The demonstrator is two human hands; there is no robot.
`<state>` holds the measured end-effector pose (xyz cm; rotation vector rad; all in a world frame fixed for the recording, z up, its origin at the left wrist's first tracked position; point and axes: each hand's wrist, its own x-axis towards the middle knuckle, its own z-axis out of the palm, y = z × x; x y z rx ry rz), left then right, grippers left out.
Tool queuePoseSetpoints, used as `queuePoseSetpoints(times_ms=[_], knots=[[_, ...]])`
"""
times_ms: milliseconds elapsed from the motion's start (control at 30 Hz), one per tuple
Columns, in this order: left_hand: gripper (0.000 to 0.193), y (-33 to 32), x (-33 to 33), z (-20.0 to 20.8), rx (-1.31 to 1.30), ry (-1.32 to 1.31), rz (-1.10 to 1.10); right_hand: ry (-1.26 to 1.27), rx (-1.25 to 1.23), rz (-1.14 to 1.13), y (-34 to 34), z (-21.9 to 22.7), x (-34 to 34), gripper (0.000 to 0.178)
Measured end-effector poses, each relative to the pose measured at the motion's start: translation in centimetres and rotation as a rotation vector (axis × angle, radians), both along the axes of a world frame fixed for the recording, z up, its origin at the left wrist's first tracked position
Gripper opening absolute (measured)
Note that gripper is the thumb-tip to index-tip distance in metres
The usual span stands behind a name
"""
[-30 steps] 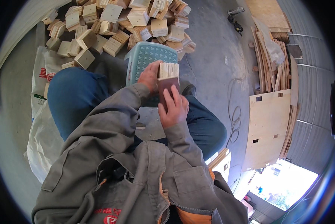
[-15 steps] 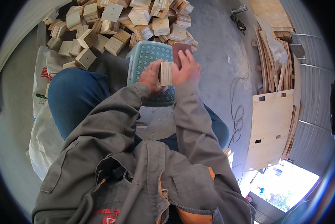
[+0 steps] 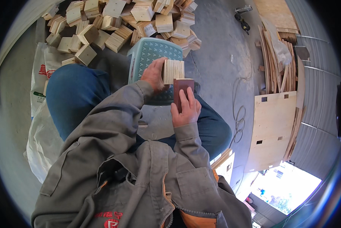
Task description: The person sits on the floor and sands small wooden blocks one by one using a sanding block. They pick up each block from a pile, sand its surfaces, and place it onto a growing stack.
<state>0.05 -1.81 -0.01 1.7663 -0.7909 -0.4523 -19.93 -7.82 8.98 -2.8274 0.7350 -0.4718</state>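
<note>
A plywood block (image 3: 174, 71) with its striped layered edge turned up is in my left hand (image 3: 154, 74). My fingers are closed round its left side, over the pale green plastic stool (image 3: 140, 57). My right hand (image 3: 187, 108) holds a reddish-brown sanding block (image 3: 182, 84), fingers laid along its top and thumb at its left side. The sanding block's far end meets or overlaps the near right corner of the plywood block; whether they touch I cannot tell. The left fingertips are partly hidden.
A heap of similar plywood blocks (image 3: 117, 38) lies beyond the stool. On the right are a power tool (image 3: 242, 19), a loose cable (image 3: 237, 114), stacked boards (image 3: 273, 60) and a plywood sheet (image 3: 275, 129). A white sack (image 3: 45, 133) lies left of my knee.
My right hand has drawn the sanding block toward me, from the plywood block's far right side to its near right corner. My left hand keeps its grip, with the plywood block slightly shifted.
</note>
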Motion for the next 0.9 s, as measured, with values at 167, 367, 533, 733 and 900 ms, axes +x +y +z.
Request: queuePoseSetpoints(times_ms=[167, 367, 533, 733, 900], knots=[[0.096, 0.0, 0.0, -0.1, -0.023, 0.003, 0.001, -0.055, -0.019, 0.014, -1.3, -0.3, 1.0, 0.066], [0.099, 0.2, 0.1, 0.6, -0.003, 0.011, -0.023, -0.027, 0.017, -0.010, -7.5, 0.0, 8.7, 0.063], [0.106, 0.2, 0.0, 1.0, 0.019, 0.022, -0.055, 0.067, 0.374, -0.066, -13.4, 0.5, 14.7, 0.065], [0.116, 0.6, 0.0, 1.5, 0.081, 0.030, -0.054, -0.196, 0.693, -0.184, -15.0, 0.8, 9.8, 0.068], [0.126, 0.5, 0.7, 0.4, 0.019, 0.053, -0.092, -0.287, 0.816, -0.402, -12.5, 1.8, 0.5, 0.066]])
